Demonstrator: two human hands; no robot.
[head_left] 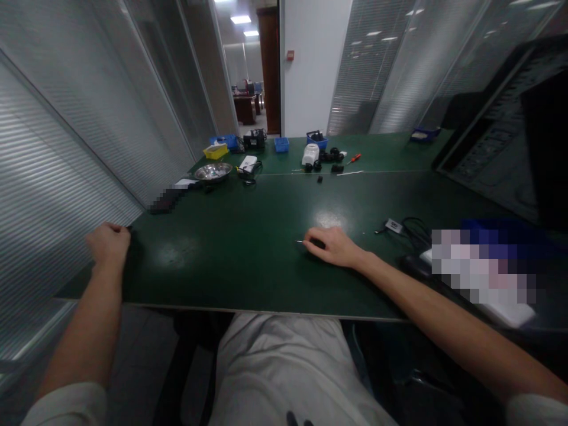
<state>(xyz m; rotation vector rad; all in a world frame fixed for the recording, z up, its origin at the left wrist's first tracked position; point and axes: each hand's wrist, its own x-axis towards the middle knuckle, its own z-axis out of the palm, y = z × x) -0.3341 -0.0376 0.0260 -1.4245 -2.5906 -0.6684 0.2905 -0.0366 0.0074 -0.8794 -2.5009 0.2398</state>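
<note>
My left hand [109, 244] is closed near the left edge of the green table [239, 260]. A small dark bit shows by its fingers, too little to name. Over the middle of the table, my right hand [332, 245] is curled in a pinch, low at the surface. A thin, light metal tip [300, 241] sticks out to the left from its fingertips; the rest of that thing is hidden by the hand. To the right of this hand lies a black cable with a white tag [394, 225].
At the back stand a metal bowl [213, 172], a yellow tray [216, 151], a blue basket [281, 145], a white device [310, 155], black parts [332, 155] and a red screwdriver [355, 158]. A black mouse [415, 265] sits at right, beside a blurred-out pale object [510, 313]. A monitor [545, 148] rises behind.
</note>
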